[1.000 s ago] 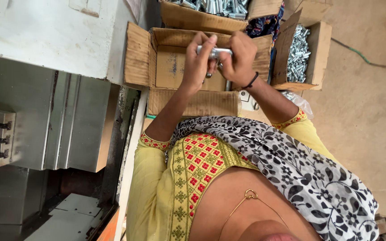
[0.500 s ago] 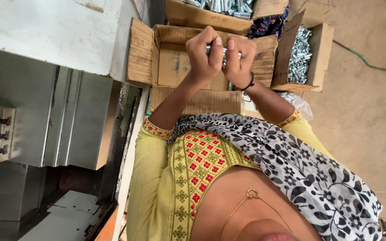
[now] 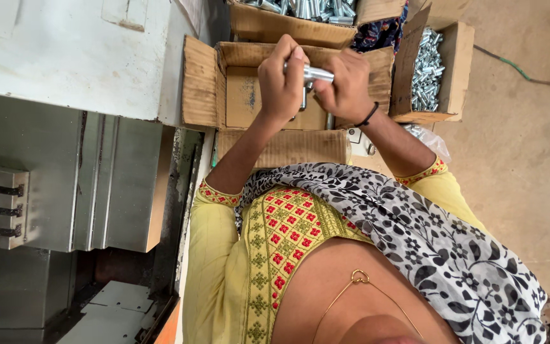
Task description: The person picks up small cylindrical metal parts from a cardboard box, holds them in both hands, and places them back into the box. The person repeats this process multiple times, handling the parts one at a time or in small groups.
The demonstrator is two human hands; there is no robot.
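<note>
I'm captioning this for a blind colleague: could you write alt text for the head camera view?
Two bare hands, the left hand and the right hand, together grip a shiny metal cylinder over an open cardboard box. Another box of silvery metal parts stands at the right, a grey metal machine at the left.

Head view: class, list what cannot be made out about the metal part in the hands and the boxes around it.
- Metal part: only a short shiny stretch shows; the left hand and right hand cover its ends.
- Open cardboard box under the hands: they hide much of its inside.
- Top box: cut off by the picture's upper edge.
- Silvery pieces in the side box: too small to tell their kind.
</note>
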